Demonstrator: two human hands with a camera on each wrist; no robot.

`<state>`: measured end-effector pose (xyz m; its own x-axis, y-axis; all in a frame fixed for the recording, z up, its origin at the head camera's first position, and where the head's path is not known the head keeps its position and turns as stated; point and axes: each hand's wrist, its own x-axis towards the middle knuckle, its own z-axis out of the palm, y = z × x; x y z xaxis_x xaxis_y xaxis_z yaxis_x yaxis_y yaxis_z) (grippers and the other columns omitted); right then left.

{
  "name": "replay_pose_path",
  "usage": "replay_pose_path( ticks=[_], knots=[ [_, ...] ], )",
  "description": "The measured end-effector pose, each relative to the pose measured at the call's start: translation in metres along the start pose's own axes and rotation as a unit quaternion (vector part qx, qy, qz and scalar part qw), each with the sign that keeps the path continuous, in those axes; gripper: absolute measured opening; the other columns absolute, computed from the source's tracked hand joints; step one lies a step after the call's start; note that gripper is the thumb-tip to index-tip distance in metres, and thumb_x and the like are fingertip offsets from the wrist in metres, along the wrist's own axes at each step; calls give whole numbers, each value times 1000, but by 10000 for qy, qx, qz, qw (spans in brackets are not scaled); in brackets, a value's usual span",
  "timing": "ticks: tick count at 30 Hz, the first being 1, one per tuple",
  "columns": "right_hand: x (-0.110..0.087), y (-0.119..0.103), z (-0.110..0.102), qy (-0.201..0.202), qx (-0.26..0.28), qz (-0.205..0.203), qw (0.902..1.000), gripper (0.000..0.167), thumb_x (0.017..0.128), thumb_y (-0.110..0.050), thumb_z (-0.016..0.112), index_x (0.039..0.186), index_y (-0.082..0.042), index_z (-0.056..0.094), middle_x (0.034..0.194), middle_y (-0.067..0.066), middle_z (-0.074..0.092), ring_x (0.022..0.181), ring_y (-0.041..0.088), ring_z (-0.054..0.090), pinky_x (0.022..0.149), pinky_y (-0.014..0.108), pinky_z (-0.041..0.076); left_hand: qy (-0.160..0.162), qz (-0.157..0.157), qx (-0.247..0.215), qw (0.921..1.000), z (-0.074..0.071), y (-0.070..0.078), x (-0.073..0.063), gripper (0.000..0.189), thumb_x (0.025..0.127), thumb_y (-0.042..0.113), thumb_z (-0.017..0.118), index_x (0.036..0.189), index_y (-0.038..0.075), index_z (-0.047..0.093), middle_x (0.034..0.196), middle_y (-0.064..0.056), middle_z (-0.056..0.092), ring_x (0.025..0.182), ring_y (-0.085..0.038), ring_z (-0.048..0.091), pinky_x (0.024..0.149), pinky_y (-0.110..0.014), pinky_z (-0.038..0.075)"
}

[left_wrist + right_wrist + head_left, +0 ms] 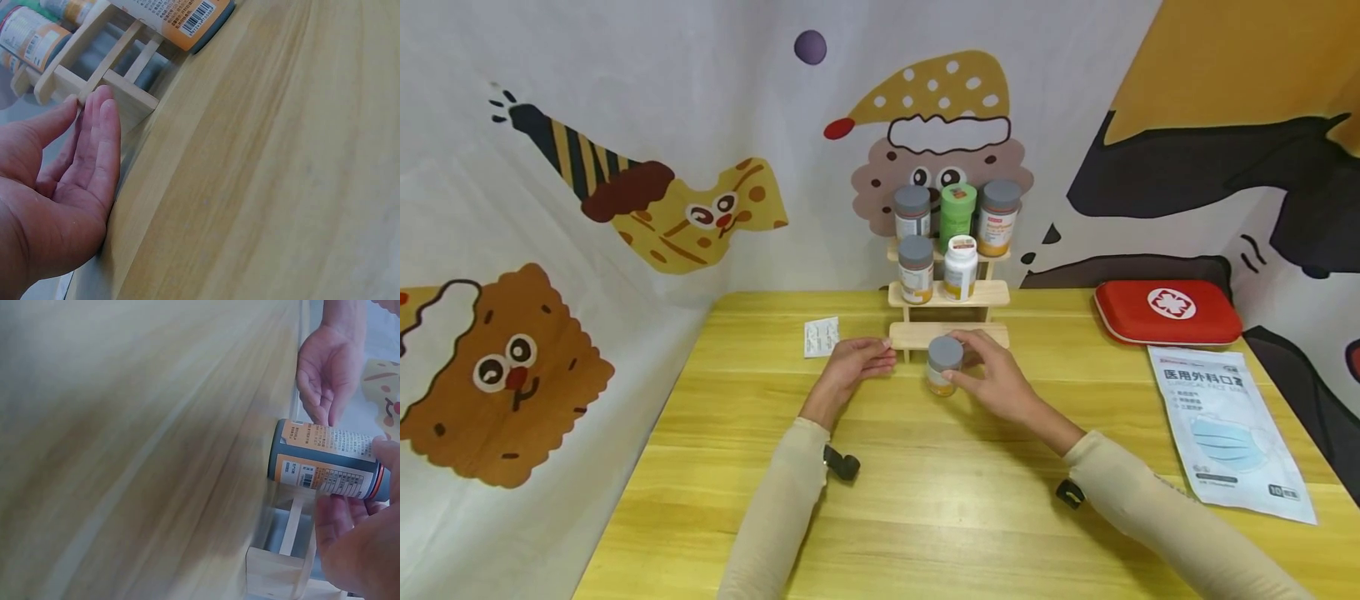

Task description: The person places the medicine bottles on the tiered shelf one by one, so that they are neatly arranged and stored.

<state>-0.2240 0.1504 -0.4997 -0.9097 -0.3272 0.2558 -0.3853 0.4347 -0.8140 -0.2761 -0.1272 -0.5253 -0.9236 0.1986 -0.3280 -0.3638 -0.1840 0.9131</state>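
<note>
My right hand [1000, 379] grips a supplement bottle [944, 367] with a grey lid and an orange-and-white label, thumb on one side and fingers on the other. The bottle is upright, just in front of the lowest step of a small wooden tiered stand [917, 336]. My left hand [853, 367] pinches the left end of that lowest step between thumb and fingertips, as the left wrist view shows. On the middle step are a grey-lidded bottle [916, 269] and a white bottle [961, 268]. Two grey-lidded bottles and a green bottle [957, 218] occupy the top step.
Left of the stand lies a blister pack [822, 337] on the wooden table [910, 500]. At the back right rests a red first-aid case [1168, 312], with a packet of surgical masks [1232, 442] in front of it. A cartoon-printed cloth [700, 75] hangs behind.
</note>
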Motion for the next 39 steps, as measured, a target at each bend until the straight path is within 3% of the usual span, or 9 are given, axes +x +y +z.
replay_pose_path(
  ticks=[13, 26, 39],
  knots=[
    [-7, -9, -7, -54, -250, -8, 9997, 60, 93, -14, 82, 147, -11, 57, 129, 12, 66, 106, 28, 69, 93, 44, 65, 32, -9, -15, 10000, 1, 0, 0, 29, 102, 14, 73, 122, -6, 69, 93, -7, 79, 83, -16, 79, 84, -30, 70],
    [-9, -25, -34, 322, -64, -150, 9993, 57, 92, -18, 85, 142, -11, 60, 127, 9, 71, 110, 21, 66, 93, 51, 63, 27, 54, -110, 9999, 0, -3, 4, 21, 102, 11, 71, 116, -5, 71, 89, -6, 80, 81, -15, 79, 79, -29, 70],
    [5, -38, -76, 1177, 74, -173, 9929, 57, 94, -15, 82, 146, -20, 61, 130, -2, 63, 119, 2, 58, 88, 24, 59, 2, 56, -133, 9999, 0, -2, 2, 21, 103, 10, 70, 118, -6, 70, 89, -6, 79, 81, -15, 79, 79, -28, 70]
  ],
)
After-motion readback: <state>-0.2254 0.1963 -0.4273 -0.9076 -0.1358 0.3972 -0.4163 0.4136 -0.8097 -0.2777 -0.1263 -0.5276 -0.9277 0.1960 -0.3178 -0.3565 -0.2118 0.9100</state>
